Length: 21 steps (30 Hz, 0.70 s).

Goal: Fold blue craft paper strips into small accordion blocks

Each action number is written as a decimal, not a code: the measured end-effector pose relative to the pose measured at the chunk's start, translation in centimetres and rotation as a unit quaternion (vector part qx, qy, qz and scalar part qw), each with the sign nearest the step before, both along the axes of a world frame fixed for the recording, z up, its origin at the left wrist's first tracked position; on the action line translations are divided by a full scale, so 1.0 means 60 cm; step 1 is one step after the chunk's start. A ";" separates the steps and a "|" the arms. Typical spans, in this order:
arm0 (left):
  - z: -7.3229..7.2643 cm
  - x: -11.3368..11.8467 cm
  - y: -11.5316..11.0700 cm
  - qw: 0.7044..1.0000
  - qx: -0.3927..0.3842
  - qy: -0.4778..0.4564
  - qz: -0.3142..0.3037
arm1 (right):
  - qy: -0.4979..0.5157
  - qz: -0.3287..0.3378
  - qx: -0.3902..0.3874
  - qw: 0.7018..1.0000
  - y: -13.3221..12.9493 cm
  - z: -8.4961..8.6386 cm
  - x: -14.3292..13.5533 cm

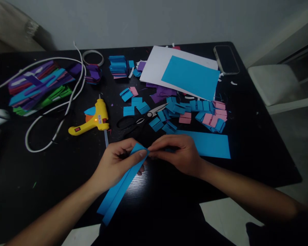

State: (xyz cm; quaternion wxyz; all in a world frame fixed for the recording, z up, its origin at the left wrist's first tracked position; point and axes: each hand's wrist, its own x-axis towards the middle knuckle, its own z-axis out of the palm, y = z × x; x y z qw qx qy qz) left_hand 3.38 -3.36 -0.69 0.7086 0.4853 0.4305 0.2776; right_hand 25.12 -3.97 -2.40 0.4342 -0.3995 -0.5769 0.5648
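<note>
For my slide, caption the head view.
Left hand holds blue paper, right hand at its end; yellow hot-glue gun, scissors beyond.

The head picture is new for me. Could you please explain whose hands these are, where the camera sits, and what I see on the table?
There is no machine here: these are a person's two bare hands. The camera is worn on that person's head and looks forward and down.

The left hand holds folded blue paper, and the right hand pinches its upper corner.

On the dark table, beyond the hands, lie a yellow glue gun, scissors and many small folded papers, mostly blue, some pink. Farther back, a blue sheet lies on a larger white sheet, with a phone near the far right corner.
</note>
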 end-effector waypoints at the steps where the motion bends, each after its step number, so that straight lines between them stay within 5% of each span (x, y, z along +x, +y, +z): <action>1: 0.001 0.001 0.000 1.000 0.003 -0.001 0.001 | 0.002 0.000 -0.002 1.000 0.000 0.000 0.000; 21: -0.006 -0.005 0.006 0.998 0.037 0.025 -0.035 | 0.006 0.012 0.002 1.000 -0.005 -0.005 -0.002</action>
